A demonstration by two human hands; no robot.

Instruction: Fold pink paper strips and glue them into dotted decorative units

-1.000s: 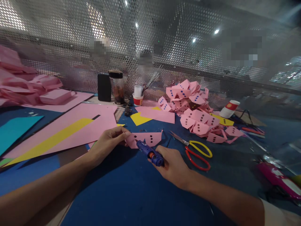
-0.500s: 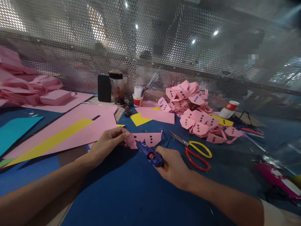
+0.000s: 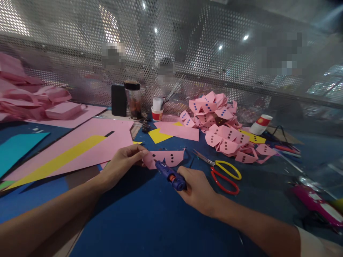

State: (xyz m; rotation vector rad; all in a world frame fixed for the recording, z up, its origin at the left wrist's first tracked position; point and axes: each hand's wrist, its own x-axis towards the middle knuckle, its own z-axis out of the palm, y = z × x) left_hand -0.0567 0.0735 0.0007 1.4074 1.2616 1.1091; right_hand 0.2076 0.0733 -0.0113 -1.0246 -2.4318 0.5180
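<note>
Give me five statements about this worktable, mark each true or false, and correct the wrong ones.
1. The left hand holds a pink paper piece; the right hand grips a glue gun. True.
2. Teal paper lies at the far right. False: the teal sheet is at the far left.
3. Scissors lie near the right hand. True.
4. The glue gun points toward the scissors. False: its nozzle points toward the pink paper piece.
5. A dark-lidded jar stands upright. True.

The blue glue gun (image 3: 169,173) has shifted very slightly (its rear sits lower).
</note>
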